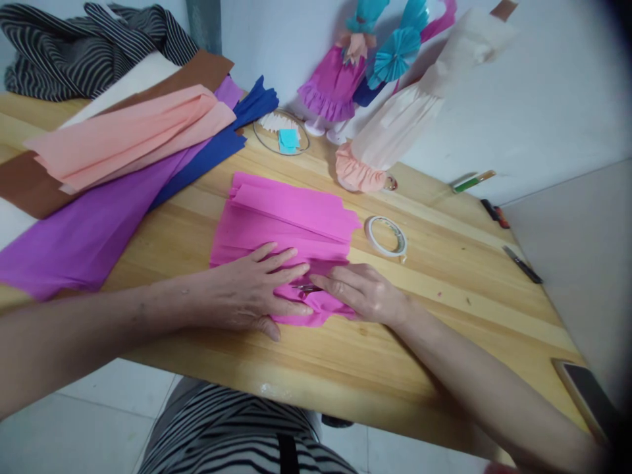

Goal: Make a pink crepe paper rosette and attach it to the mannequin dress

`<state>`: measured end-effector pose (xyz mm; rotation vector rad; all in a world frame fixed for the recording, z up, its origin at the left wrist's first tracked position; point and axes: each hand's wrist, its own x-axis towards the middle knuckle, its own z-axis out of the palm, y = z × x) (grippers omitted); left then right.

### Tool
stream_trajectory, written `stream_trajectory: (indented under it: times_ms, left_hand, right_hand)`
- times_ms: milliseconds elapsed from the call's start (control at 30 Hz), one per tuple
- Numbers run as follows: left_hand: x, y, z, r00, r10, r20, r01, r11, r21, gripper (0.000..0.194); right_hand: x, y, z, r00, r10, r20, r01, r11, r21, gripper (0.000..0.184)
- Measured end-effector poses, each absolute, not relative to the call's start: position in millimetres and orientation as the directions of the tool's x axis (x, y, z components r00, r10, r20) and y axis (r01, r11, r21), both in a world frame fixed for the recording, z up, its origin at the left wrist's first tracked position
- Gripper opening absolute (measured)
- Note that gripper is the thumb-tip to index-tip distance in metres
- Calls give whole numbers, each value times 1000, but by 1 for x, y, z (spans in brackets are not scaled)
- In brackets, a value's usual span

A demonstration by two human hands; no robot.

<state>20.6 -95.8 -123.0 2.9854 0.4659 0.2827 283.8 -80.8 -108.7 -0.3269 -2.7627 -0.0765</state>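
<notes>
Fingers of the left hand point(247, 289) and right hand point(363, 293) lie spread flat on the pink paper point(291, 220), holding nothing. Pressing evenly outward from the fingertips would likely keep the folds crisp.

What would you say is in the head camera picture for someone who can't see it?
Both hands, left hand and right hand, press flat on a folded pink crepe paper sheet on a wooden table. A white tape ring lies right of it.
</notes>
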Motion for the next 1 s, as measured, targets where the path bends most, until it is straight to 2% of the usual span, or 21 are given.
stream_trajectory:
  times_ms: [367, 667, 833, 900, 1000]
  left_hand:
    - [21, -96, -121, 937, 316, 149, 297, -945, 137, 50]
    - [21, -97, -127, 931, 311, 189, 286, -947, 149, 48]
    - [15, -94, -110, 933, 294, 208, 259, -949, 179, 54]
    - [8, -94, -95, 917, 314, 247, 268, -942, 202, 49]
    - [-4, -99, -76, 886, 383, 262, 333, -918, 217, 30]
  right_hand:
    - [277, -82, -108, -887, 205, 413, 231, 973, 13, 29]
    - [276, -84, -109, -901, 210, 380, 230, 973, 6, 26]
    - [278, -83, -111, -906, 211, 367, 231, 973, 12, 28]
    - [279, -83, -111, -907, 218, 361, 237, 972, 6, 28]
    - [280, -83, -112, -906, 210, 367, 228, 974, 6, 28]
